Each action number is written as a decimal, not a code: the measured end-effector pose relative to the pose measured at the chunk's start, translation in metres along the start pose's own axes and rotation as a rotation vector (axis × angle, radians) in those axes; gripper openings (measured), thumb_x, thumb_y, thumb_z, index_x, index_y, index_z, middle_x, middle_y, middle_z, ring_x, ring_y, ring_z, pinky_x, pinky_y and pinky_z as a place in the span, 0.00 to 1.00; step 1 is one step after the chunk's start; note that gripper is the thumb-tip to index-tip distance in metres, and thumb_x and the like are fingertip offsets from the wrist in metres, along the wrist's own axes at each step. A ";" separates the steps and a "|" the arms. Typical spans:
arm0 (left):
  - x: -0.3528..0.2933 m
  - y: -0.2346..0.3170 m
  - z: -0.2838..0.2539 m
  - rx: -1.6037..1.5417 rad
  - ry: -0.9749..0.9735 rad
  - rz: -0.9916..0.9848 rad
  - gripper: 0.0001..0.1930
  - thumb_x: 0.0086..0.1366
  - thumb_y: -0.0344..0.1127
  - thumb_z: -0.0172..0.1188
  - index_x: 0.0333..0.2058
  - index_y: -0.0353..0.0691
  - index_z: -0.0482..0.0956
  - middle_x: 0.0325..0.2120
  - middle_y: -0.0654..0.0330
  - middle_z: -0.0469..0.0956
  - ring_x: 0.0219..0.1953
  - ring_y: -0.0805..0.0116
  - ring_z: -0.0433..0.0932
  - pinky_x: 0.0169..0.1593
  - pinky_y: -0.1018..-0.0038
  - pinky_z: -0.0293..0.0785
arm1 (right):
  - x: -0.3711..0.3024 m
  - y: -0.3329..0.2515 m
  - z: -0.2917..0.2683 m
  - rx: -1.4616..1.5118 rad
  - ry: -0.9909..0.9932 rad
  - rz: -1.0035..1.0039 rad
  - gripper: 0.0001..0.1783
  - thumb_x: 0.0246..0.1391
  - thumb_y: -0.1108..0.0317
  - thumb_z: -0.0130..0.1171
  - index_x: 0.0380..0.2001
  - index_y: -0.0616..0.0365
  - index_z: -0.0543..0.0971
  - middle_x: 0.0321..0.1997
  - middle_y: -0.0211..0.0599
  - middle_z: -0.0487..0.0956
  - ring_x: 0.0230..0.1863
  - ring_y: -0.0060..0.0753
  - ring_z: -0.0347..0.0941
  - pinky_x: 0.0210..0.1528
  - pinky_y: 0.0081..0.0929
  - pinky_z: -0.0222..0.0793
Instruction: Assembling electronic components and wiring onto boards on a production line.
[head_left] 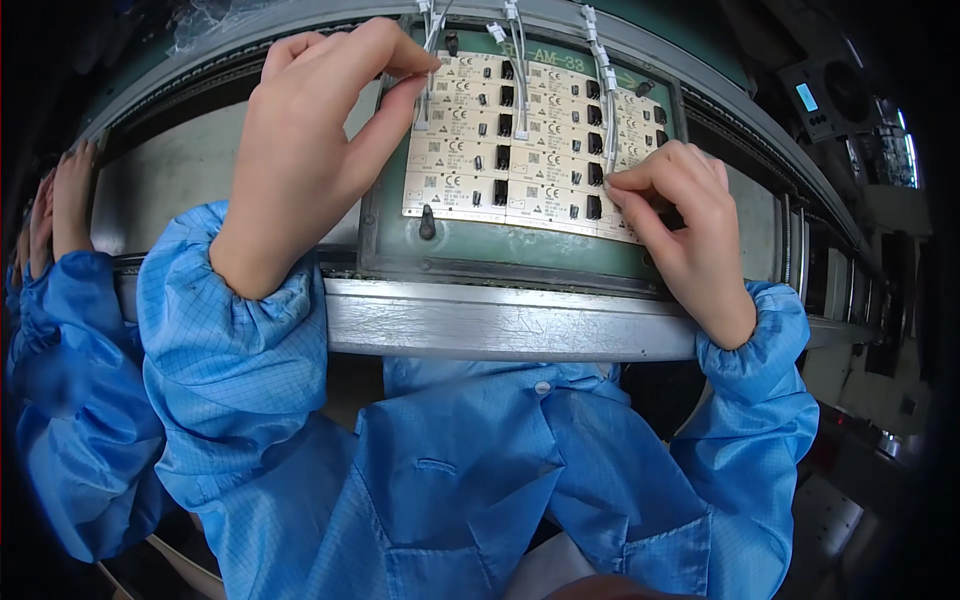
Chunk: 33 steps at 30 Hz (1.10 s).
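Conveyor rail [500, 320] w/ green tray [500, 255]: left hand [310, 130] pinches white wire [428, 90]; right hand [675, 215] fingertips press circuit panel [520, 140].

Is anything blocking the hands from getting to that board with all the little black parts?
Nothing visible is. The left hand pinches a thin white wire at the cream board, top left. The right hand presses its fingertips on the board's lower right edge.

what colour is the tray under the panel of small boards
Dull green, a worn carrier tray under the cream panel of small boards; the head view shows it.
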<state>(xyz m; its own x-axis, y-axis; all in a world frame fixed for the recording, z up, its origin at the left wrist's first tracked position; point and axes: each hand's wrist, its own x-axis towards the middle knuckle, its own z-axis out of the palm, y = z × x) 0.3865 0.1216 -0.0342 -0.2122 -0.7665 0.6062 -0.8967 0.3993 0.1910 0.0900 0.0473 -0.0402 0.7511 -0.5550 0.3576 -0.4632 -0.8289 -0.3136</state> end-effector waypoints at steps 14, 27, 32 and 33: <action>-0.001 0.000 0.001 -0.032 -0.028 -0.005 0.06 0.63 0.26 0.62 0.38 0.38 0.82 0.37 0.62 0.86 0.41 0.67 0.83 0.54 0.72 0.68 | -0.005 -0.001 0.001 -0.075 0.019 -0.065 0.09 0.49 0.78 0.65 0.36 0.59 0.84 0.30 0.32 0.75 0.36 0.34 0.70 0.44 0.30 0.58; -0.001 -0.001 0.000 -0.038 -0.021 0.015 0.05 0.62 0.25 0.63 0.38 0.36 0.81 0.38 0.62 0.86 0.42 0.68 0.83 0.53 0.74 0.68 | 0.000 0.014 -0.007 -0.074 -0.046 -0.130 0.11 0.50 0.77 0.64 0.39 0.59 0.85 0.31 0.32 0.76 0.36 0.33 0.71 0.46 0.30 0.58; -0.003 -0.004 0.001 -0.063 0.007 0.019 0.05 0.62 0.25 0.63 0.38 0.37 0.81 0.37 0.62 0.86 0.41 0.67 0.83 0.53 0.74 0.69 | -0.007 -0.005 -0.013 -0.157 -0.096 -0.146 0.13 0.50 0.79 0.61 0.40 0.59 0.85 0.33 0.34 0.76 0.38 0.35 0.71 0.50 0.35 0.57; -0.001 0.000 -0.001 -0.042 -0.007 0.003 0.05 0.63 0.25 0.63 0.38 0.37 0.81 0.37 0.62 0.86 0.41 0.67 0.83 0.53 0.73 0.68 | -0.008 -0.008 -0.014 -0.212 -0.098 -0.165 0.14 0.49 0.80 0.60 0.41 0.60 0.84 0.34 0.34 0.76 0.39 0.35 0.71 0.51 0.37 0.57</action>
<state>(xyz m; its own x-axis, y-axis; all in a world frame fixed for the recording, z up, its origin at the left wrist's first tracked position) 0.3875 0.1227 -0.0340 -0.2171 -0.7687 0.6016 -0.8791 0.4219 0.2217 0.0808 0.0574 -0.0289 0.8614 -0.4108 0.2986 -0.4114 -0.9092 -0.0639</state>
